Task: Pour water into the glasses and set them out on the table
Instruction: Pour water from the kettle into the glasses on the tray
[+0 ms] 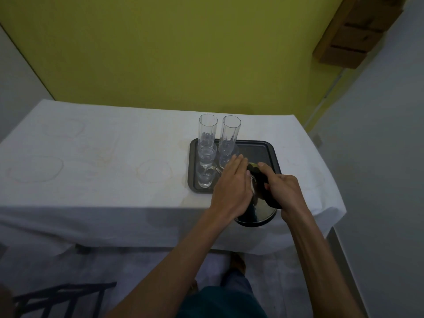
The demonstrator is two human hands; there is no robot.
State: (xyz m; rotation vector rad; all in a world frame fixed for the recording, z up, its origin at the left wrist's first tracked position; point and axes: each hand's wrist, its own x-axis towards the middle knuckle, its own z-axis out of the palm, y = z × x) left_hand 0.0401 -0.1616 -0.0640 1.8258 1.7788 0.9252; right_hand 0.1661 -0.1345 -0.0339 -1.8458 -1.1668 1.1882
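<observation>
A dark tray (263,152) lies on the white-clothed table (103,157). On it stand several clear glasses: two tall ones at the back (207,130) (230,131) and shorter ones in front, one at the front left (205,174). A shiny steel jug (258,210) with a black handle is tipped toward the glasses at the tray's front right. My right hand (283,189) grips the black handle. My left hand (232,184) lies flat against the jug's lid and side, fingers together. The spout is hidden behind my hands.
Faint ring stains mark the cloth to the left of the tray. A dark chair frame (62,297) stands at the lower left, below the table's near edge. A yellow wall rises behind the table, with a wooden shelf (358,31) at the upper right.
</observation>
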